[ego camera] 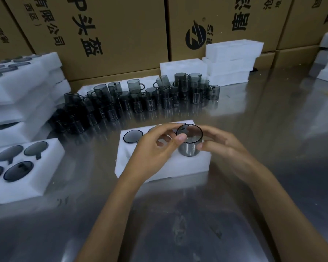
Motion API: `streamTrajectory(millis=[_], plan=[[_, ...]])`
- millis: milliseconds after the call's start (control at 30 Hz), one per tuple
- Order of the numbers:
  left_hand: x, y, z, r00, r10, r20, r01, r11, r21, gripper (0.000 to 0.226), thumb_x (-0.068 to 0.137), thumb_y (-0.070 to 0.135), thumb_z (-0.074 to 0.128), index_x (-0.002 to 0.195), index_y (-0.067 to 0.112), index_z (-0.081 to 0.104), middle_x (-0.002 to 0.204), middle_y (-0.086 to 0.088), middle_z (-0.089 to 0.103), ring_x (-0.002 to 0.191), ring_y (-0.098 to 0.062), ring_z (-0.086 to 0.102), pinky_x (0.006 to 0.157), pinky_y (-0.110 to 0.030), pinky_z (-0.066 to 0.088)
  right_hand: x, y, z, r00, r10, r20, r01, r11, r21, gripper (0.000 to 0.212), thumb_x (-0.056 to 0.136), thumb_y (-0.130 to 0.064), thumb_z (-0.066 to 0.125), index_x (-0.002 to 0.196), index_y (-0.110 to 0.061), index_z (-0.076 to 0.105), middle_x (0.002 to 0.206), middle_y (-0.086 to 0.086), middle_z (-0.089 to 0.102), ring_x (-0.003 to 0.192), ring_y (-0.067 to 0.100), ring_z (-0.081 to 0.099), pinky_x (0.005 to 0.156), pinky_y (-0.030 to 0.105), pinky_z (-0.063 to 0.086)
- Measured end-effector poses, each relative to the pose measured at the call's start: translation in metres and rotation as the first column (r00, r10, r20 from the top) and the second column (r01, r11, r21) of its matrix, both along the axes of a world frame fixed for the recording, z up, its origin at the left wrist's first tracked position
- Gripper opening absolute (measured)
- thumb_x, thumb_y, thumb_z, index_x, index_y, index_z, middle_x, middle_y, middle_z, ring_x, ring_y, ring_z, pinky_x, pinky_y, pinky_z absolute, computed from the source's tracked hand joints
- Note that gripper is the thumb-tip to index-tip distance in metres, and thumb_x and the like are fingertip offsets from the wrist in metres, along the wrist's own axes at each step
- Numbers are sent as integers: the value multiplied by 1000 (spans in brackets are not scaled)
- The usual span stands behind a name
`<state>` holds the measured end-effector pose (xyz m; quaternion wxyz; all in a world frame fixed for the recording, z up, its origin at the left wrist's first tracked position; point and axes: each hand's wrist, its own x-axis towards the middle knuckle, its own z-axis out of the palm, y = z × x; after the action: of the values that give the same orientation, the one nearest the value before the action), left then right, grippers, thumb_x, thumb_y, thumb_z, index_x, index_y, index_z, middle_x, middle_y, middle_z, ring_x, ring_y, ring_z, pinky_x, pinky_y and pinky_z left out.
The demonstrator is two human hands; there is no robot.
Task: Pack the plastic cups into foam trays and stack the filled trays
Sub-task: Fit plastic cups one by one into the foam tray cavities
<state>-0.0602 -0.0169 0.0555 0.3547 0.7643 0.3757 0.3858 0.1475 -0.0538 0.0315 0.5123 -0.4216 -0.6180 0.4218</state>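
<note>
A smoky grey plastic cup (pixel 190 146) stands upright, partly sunk in the right front hole of a white foam tray (pixel 165 168) at the table's middle. My left hand (pixel 155 148) pinches the cup's rim with thumb and fingers. From the right, my right hand (pixel 222 143) touches the cup's side with fingers almost straight. Another cup (pixel 132 136) sits sunk in the tray's far left hole. My left hand hides the tray's middle holes.
Several loose grey cups (pixel 140 99) crowd the table behind the tray. A filled foam tray (pixel 21 167) lies at the left, with a stack of filled trays (pixel 17 95) behind it. Foam trays (pixel 229 59) are piled at the back right. Cardboard boxes (pixel 112 35) wall the far side.
</note>
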Motion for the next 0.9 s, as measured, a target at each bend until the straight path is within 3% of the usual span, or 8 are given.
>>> streamTrajectory(millis=[100,200,367,467,567,700,800,900], plan=[[-1,1,-1,1000,18,-1,-18,998,58,33,83,51,62,111,36,69,116,15,60,113,0,56,94,-14,42,-6,3,-2,997,-41,-58,39,998,-46,41,82,-34,61,120,-26,72,127,-4,69,127,15,58,115,49,35],[-2,3,-3,1000,9,-4,-9,999,39,31,82,52,62,109,36,67,119,23,64,117,5,55,100,-17,41,-14,4,-3,981,-176,-76,172,984,-50,40,82,-46,62,113,-25,77,123,-7,70,124,11,59,115,46,36],[0,4,-7,999,49,4,-50,998,33,40,81,57,62,111,32,69,110,17,70,111,-3,62,103,-34,47,-19,4,-2,968,-233,-89,232,973,-16,25,97,-26,60,113,-15,76,127,-9,66,126,5,56,117,38,35],[4,3,-11,995,94,-41,-90,992,93,41,79,64,63,108,35,66,109,21,66,106,0,61,96,-28,49,-20,2,-1,959,-274,-74,276,961,19,24,100,-12,55,112,-18,76,120,-10,70,119,2,59,111,30,41],[5,1,-15,982,126,-140,-99,979,180,42,78,70,62,110,44,59,112,29,58,108,7,56,88,-18,45,-21,2,-2,920,-389,48,380,915,136,28,97,-8,60,111,-28,75,111,-19,71,116,4,60,103,24,45],[-1,-2,-16,965,152,-214,-71,935,346,54,86,66,58,133,40,54,132,26,57,130,4,46,105,-26,41,-26,-1,-7,805,-559,199,454,796,401,30,95,-10,64,121,-22,72,116,-15,70,115,7,59,102,26,42],[-7,-10,-19,928,232,-290,-33,829,558,57,95,58,52,140,22,56,147,14,51,146,-5,31,117,-27,27,-21,-9,-11,662,-669,337,345,672,655,37,91,-16,54,124,-15,70,128,-7,67,126,15,55,107,32,36],[-15,-16,-25,902,233,-363,42,791,611,53,102,48,44,145,18,51,152,11,46,150,-8,22,121,-33,20,-12,-16,-16,598,-687,413,171,613,771,47,83,-13,47,124,-8,70,133,1,65,133,24,52,107,42,35]])
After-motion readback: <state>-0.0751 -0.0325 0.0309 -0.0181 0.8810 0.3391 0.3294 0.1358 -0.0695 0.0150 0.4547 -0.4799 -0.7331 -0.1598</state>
